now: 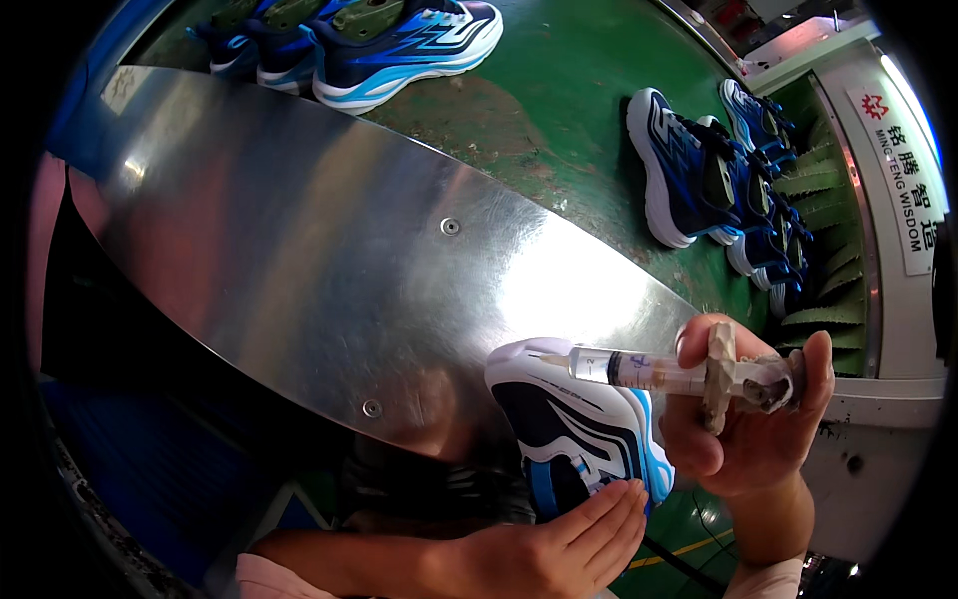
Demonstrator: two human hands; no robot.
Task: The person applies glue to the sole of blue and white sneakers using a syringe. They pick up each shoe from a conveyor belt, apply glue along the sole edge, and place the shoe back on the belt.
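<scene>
Right by the near edge of the shiny metal worktop [329,260], there's a navy-and-white shoe [599,419] tipped so its side faces up and the sole turns away from the person. The left hand [559,544] has its fingers together and gripping the heel end, thumb out of sight, I'd guess to steady it since that end pokes out past the edge. The right hand [748,449] has its fingers wrapped round a syringe [639,371], one ahead of the lumpy flange and another back by the plunger, which looks handy for squeezing one-handed. Its tip points at the sole rim near the toe; can't tell if it's touching. As for room, most of it's leftward along the metal, just a couple of screws there. Over the far edge is a green surface [559,120] with more shoes [399,60] top left and another bunch [689,180] on the right, by a machine with green flaps [828,240]. That right side seems tighter, so mind the elbow.
</scene>
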